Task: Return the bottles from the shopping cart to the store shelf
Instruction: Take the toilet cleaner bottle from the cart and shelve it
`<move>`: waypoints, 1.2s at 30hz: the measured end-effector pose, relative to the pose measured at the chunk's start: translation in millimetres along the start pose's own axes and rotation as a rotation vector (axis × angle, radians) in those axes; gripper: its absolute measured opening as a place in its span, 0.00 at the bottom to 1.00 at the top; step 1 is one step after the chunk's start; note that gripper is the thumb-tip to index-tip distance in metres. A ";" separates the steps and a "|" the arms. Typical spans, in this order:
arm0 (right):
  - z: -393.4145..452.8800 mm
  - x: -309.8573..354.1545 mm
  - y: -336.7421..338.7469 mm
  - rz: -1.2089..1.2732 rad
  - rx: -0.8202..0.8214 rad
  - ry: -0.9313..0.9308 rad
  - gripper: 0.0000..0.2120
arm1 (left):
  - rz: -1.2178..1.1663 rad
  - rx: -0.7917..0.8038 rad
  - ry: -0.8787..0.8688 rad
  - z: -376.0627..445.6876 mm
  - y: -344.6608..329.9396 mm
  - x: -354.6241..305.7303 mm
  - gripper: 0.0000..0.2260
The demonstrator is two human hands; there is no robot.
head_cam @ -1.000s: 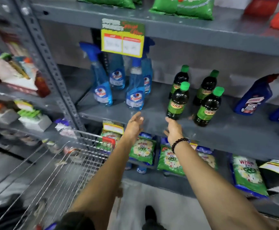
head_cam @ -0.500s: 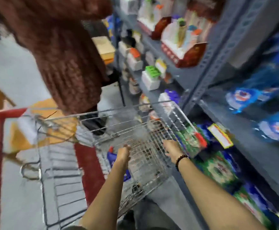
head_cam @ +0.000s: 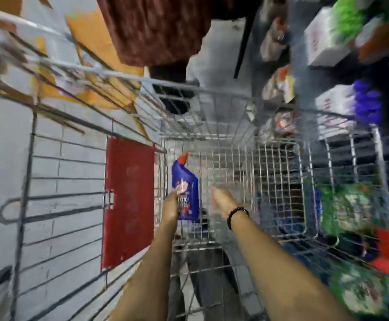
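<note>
Wire cart: steel-mesh shopping cart is filling the middle of the view, its basket lying open beneath both forearms and around the hands.
Seat flap: red panel is hanging on the cart's near end, just to the left of the left hand.
Shelf: store shelf is running along the far side of the right hand, blurred, with packets and boxes on it.
Packets: green packets are showing through the mesh, well to the right of the right hand.
Bottle: blue bottle with a red cap is lying inside the basket near its left wall, cap pointing away from the person, between the two hands and closer to the left one.
Left hand: left hand is reaching down into the basket and overlapping the bottle's left edge; whether the fingers are closing on it cannot be told through the blur.
Right hand: right hand is hovering spread and empty just right of the bottle, not touching it.
Bracelet: dark bead bracelet is sitting on the right wrist.
</note>
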State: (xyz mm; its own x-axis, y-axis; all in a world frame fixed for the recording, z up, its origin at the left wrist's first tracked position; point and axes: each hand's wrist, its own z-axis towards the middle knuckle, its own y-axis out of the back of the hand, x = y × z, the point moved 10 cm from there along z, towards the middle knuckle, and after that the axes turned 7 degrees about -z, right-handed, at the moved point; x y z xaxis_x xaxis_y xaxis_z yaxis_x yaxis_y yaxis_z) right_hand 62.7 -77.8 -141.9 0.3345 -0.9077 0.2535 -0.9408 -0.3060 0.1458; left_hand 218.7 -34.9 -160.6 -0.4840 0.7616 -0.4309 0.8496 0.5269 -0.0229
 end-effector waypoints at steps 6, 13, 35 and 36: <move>42.2 0.7 -33.5 0.058 0.082 0.044 0.23 | -0.158 0.003 -0.005 30.6 -3.5 11.2 0.22; 67.1 7.3 -31.2 -0.063 -0.031 0.086 0.21 | 0.038 -0.070 -0.017 49.7 7.4 9.6 0.22; -117.8 23.4 81.8 0.340 0.001 0.422 0.19 | 0.417 0.667 -0.097 -104.6 -99.7 -71.2 0.08; -143.1 26.0 90.1 0.357 -0.002 0.467 0.15 | 0.446 0.724 -0.120 -126.2 -108.8 -81.0 0.09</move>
State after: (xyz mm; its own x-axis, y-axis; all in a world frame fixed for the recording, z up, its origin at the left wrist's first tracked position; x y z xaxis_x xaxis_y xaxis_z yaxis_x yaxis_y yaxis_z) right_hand -5.5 -87.9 14.7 -0.0145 -0.7315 0.6817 -0.9997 -0.0035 -0.0250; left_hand 139.0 -106.3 -9.3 -0.0824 0.7737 -0.6282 0.8994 -0.2138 -0.3812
